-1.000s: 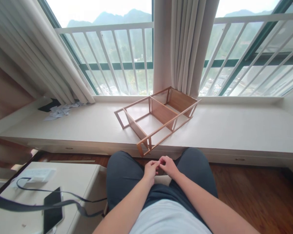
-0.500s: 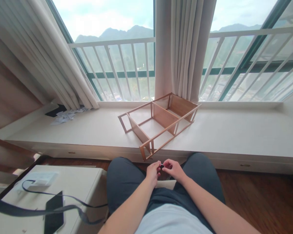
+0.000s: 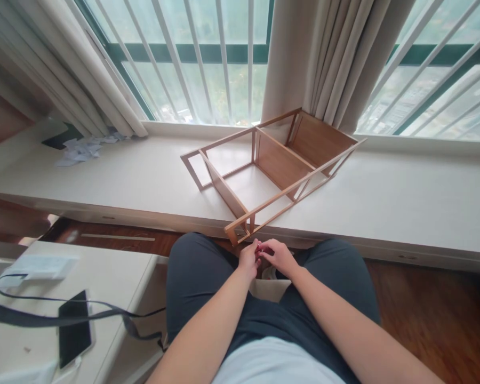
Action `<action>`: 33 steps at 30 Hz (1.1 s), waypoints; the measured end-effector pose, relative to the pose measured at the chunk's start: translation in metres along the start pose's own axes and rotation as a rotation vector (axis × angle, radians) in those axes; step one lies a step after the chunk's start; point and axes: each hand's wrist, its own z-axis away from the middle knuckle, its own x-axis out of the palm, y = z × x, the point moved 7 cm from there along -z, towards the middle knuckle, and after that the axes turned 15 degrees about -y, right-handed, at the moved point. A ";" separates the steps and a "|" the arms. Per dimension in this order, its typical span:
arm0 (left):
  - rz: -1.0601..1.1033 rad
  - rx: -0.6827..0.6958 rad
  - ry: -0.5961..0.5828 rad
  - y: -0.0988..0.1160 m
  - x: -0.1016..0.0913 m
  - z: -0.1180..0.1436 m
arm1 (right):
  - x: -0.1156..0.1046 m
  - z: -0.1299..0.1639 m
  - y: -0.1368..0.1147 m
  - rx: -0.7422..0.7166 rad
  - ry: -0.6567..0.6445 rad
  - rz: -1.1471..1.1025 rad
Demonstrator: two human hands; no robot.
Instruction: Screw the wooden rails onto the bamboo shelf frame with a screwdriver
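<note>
Between my knees, my left hand and my right hand meet with fingertips close together. Both are closed in a pinch around something small that I cannot make out, mostly hidden by the fingers. Just beyond them, a brown wooden shelf frame lies on its side on the white window ledge. Its near corner juts over the ledge's front edge, close above my left hand. Neither hand visibly touches the frame.
At the lower left a white cabinet top bears a dark phone, a clear plastic packet and a dark strap. Crumpled paper scraps lie on the ledge's left. Curtains hang at the barred windows.
The view has tilted downward, so the ledge and shelf frame appear higher and larger. My hands stay together; the small dark item seen between the fingers earlier is now hidden.
</note>
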 end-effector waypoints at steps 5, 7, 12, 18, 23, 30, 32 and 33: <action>-0.011 0.007 0.027 0.000 -0.005 0.002 | 0.010 -0.008 0.000 -0.071 -0.036 0.065; -0.002 0.012 0.029 0.001 -0.006 0.003 | 0.012 -0.011 0.001 -0.080 -0.041 0.053; 0.008 0.045 0.048 0.005 -0.007 0.003 | 0.016 -0.015 0.003 -0.087 -0.068 0.025; 0.010 0.057 0.088 0.003 -0.011 -0.003 | 0.017 -0.021 0.009 -0.074 -0.089 0.011; -0.008 0.050 0.102 0.000 -0.014 -0.009 | 0.014 -0.025 0.013 -0.054 -0.116 -0.015; -0.009 0.054 0.130 -0.001 -0.018 -0.011 | 0.017 -0.027 0.017 -0.064 -0.128 -0.043; -0.017 0.064 0.124 -0.001 -0.019 -0.011 | 0.019 -0.026 0.020 -0.065 -0.129 -0.048; -0.020 0.069 0.123 -0.001 -0.019 -0.011 | 0.020 -0.026 0.021 -0.065 -0.128 -0.048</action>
